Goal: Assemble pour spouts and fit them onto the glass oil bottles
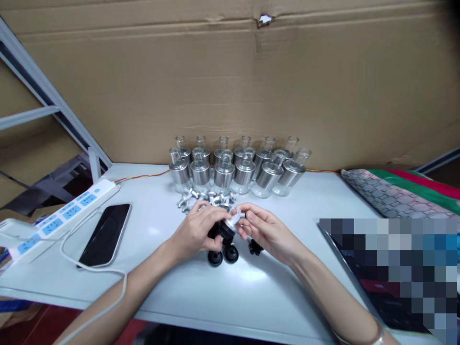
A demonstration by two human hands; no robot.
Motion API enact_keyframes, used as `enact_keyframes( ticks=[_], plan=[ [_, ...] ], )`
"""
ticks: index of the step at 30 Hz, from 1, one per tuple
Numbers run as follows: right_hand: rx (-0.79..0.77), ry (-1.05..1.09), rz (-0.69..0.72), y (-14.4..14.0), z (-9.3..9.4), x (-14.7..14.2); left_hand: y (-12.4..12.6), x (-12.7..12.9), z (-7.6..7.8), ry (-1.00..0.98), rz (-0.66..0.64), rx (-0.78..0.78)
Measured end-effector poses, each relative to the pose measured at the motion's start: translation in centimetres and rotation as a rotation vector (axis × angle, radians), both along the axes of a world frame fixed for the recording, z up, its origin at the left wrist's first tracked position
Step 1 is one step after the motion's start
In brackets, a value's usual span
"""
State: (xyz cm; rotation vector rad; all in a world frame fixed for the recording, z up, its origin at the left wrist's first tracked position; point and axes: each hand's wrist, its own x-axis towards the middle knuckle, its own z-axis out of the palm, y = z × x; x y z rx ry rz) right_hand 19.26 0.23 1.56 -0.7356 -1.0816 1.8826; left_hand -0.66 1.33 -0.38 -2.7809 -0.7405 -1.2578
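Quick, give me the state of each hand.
Left hand: closed on a black cap.
Right hand: pinching a small silver fitting at the cap.

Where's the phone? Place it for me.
In the head view, the phone lies face up on the table's left side, between the power strip and the left hand.

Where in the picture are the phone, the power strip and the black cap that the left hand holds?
phone (105, 235), head view, middle of its dark screen.
power strip (68, 211), head view, white top face between the blue sockets.
black cap (222, 230), head view, its dark side beside the left hand (196, 232).
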Motion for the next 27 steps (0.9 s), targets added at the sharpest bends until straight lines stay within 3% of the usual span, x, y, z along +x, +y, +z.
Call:
enact_keyframes(
  ticks=[13,19,21,24,27],
  plan=[
    [-0.007,0.034,0.011,-0.16,-0.17,-0.05,0.19,-0.25,-0.07,-0.042,-0.012,-0.029],
    [-0.024,0.001,-0.078,0.0,-0.31,-0.27,0.01,-0.13,0.34,-0.197,-0.027,-0.29],
    [0.043,-0.127,-0.16,0.16,-0.56,-0.35,-0.2,0.09,0.58,-0.251,-0.046,-0.37],
    [0.217,-0.387,-0.39,0.29,-0.79,-0.43,-0.49,0.34,0.79,-0.27,-0.032,-0.421],
    [0.35,-0.468,-0.394,0.15,-0.83,-0.53,-0.67,0.41,0.85,-0.258,0.0,-0.478]
  ],
)
